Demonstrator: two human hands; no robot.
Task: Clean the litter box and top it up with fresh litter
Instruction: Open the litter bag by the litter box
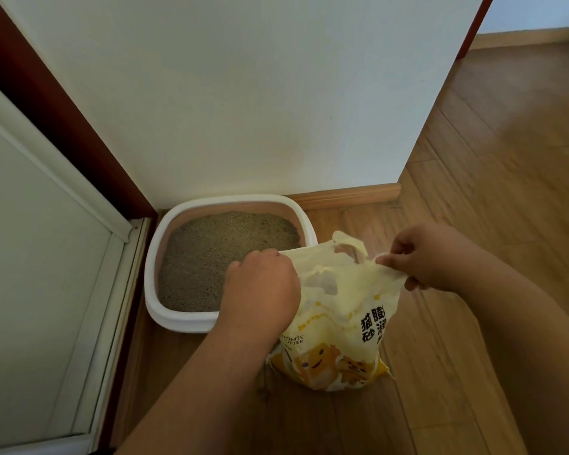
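A white-rimmed litter box (165,318) with pink inner walls stands on the floor in the wall corner, filled with grey-brown litter (211,254). Just to its right stands a yellow litter bag (339,326) with a cartoon print, upright on the floor. My left hand (263,287) is closed on the bag's top left edge, partly over the box's near right corner. My right hand (427,257) pinches the bag's top right edge, stretching the plastic sideways. The bag's handle hole shows between both hands.
A white wall (243,93) rises behind the box, with a wooden skirting board (349,193) at its foot. A white sliding door frame (46,257) runs along the left. Wooden floor (506,159) spreads to the right and in front.
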